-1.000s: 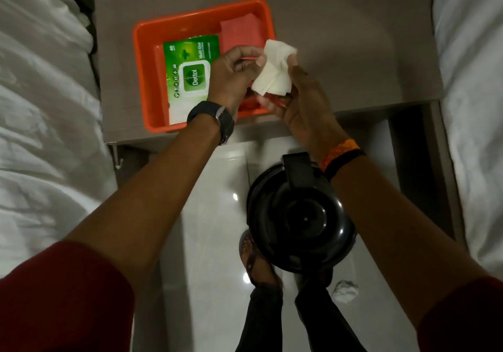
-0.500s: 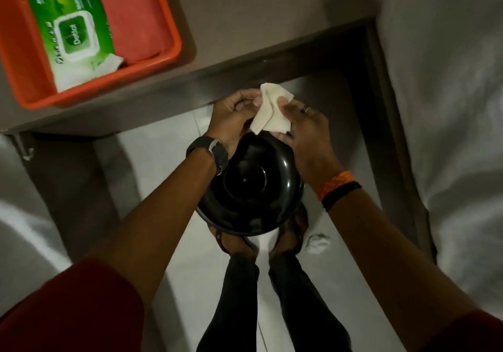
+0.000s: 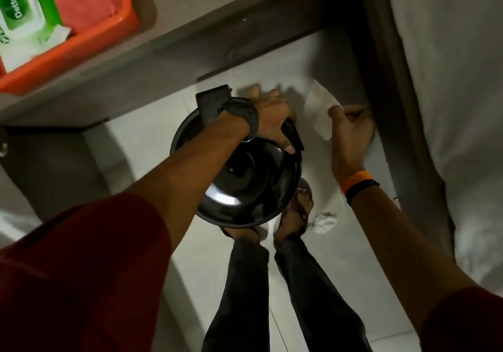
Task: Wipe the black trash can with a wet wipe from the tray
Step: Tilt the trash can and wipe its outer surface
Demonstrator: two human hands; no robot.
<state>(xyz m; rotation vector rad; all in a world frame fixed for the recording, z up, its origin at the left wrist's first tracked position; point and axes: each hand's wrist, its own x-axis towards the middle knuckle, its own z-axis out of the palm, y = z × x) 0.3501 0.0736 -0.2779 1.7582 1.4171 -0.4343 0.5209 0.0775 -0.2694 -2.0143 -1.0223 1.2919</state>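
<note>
White wet wipe [image 3: 319, 113] pinched in right hand [image 3: 351, 131], held off to right of can, clear of it. Left hand [image 3: 272, 123] clamped on far rim of black trash can [image 3: 245, 177], thumb on lid. Can on floor, just ahead of feet. Wipe fetched, can steadied; wiping itself not yet begun, by look of it. Count: one can, one wipe in hand, one crumpled wad [image 3: 324, 222] on floor, one orange tray [image 3: 81, 41], one green wipe pack [image 3: 24, 14].
</note>
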